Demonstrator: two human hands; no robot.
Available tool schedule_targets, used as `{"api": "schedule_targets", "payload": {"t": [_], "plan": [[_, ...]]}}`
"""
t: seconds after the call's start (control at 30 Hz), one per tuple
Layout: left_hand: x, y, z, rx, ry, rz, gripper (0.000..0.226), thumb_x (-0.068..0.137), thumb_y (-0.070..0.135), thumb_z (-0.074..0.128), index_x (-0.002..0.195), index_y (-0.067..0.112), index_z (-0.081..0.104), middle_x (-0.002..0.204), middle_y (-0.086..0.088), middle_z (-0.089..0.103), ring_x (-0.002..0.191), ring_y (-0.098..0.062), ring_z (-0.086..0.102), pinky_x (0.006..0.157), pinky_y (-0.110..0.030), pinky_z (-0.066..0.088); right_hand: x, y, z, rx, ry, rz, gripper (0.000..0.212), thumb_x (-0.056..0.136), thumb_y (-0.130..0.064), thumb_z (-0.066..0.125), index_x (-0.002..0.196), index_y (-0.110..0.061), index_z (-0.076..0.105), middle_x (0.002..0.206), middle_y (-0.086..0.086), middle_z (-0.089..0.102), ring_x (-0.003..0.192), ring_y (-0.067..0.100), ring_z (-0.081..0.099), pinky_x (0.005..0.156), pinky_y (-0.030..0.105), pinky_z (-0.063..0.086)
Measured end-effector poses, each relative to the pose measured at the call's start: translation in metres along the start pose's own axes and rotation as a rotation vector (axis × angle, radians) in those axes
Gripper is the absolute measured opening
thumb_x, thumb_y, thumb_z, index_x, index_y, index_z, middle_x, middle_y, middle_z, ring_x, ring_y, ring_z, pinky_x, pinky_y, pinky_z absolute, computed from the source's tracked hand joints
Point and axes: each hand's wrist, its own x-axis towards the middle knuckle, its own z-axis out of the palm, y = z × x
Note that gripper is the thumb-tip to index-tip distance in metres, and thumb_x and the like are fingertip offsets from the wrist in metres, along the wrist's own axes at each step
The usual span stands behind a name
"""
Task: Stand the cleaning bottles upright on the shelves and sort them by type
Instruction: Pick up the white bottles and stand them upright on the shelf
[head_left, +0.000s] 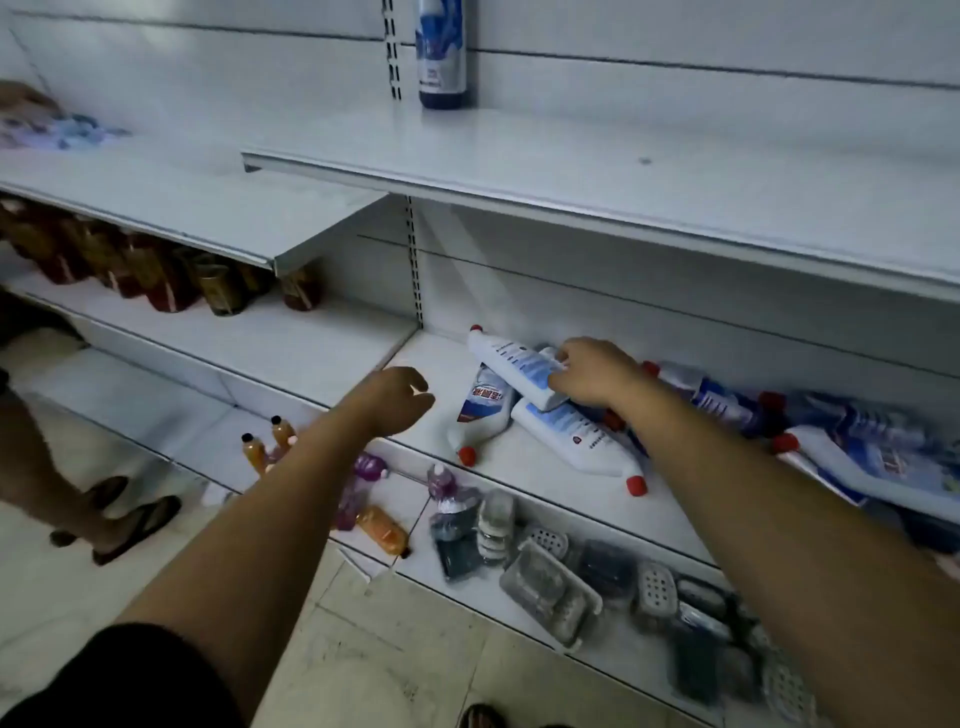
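Several white cleaning bottles with red caps lie toppled on the middle shelf (519, 473). My right hand (592, 374) grips the base of one white bottle (511, 358) that lies across two others (576, 439). More blue and white bottles (727, 402) lie in a heap to the right. One blue bottle (441, 52) stands upright on the top shelf (675, 192). My left hand (397, 397) hovers over the shelf's left part, fingers loosely curled, holding nothing.
Orange and purple bottles (363, 499) lie or stand on the bottom shelf, beside packaged soap dishes (550, 587). Dark jars (156, 275) line the left bay's shelf. Another person's legs in sandals (124, 519) stand at the left on the tiled floor.
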Motion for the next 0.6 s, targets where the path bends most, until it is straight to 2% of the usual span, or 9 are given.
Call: {"api": "schedule_targets", "payload": {"t": [0.17, 0.23, 0.3, 0.47, 0.6], "plan": [[0.040, -0.016, 0.033, -0.099, -0.137, -0.109, 0.041, 0.098, 0.036, 0.054, 0.134, 0.017, 0.055, 0.134, -0.009, 0.061, 0.119, -0.026, 0.057, 0.095, -0.029, 0.043, 0.043, 0.009, 0.041, 0.003, -0.093, 0.062, 0.058, 0.086, -0.030, 0.065, 0.139, -0.014, 0.047, 0.139, 0.012, 0.054, 0.123, 0.031, 0.053, 0.097, 0.032, 0.043], [0.056, -0.018, 0.045, -0.140, -0.183, -0.135, 0.045, 0.098, 0.036, 0.054, 0.139, 0.017, 0.050, 0.137, -0.011, 0.058, 0.119, -0.028, 0.057, 0.100, -0.034, 0.045, 0.060, 0.013, 0.059, -0.023, -0.101, 0.073, 0.063, 0.084, -0.034, 0.065, 0.142, -0.020, 0.044, 0.142, 0.010, 0.051, 0.124, 0.031, 0.052, 0.103, 0.040, 0.044], [0.068, -0.018, 0.056, -0.171, -0.223, -0.152, 0.050, 0.098, 0.036, 0.054, 0.143, 0.016, 0.045, 0.141, -0.013, 0.055, 0.121, -0.029, 0.056, 0.101, -0.036, 0.044, 0.074, 0.015, 0.072, -0.065, -0.089, 0.083, 0.065, 0.084, -0.037, 0.065, 0.143, -0.024, 0.041, 0.143, 0.009, 0.048, 0.125, 0.032, 0.051, 0.103, 0.045, 0.043], [0.094, -0.014, 0.079, -0.247, -0.340, -0.170, 0.061, 0.098, 0.041, 0.055, 0.147, 0.011, 0.036, 0.147, -0.014, 0.048, 0.127, -0.030, 0.051, 0.103, -0.037, 0.039, 0.100, 0.015, 0.101, -0.216, 0.012, 0.080, 0.068, 0.084, -0.036, 0.064, 0.144, -0.017, 0.036, 0.139, 0.015, 0.047, 0.127, 0.035, 0.047, 0.101, 0.041, 0.040], [0.108, -0.011, 0.094, -0.381, -0.402, -0.249, 0.067, 0.096, 0.040, 0.058, 0.148, 0.008, 0.029, 0.145, -0.017, 0.047, 0.126, -0.031, 0.051, 0.104, -0.037, 0.042, 0.120, 0.011, 0.124, -0.254, 0.056, 0.089, 0.073, 0.081, -0.038, 0.066, 0.141, -0.014, 0.032, 0.136, 0.021, 0.045, 0.124, 0.038, 0.044, 0.103, 0.047, 0.035]]}}
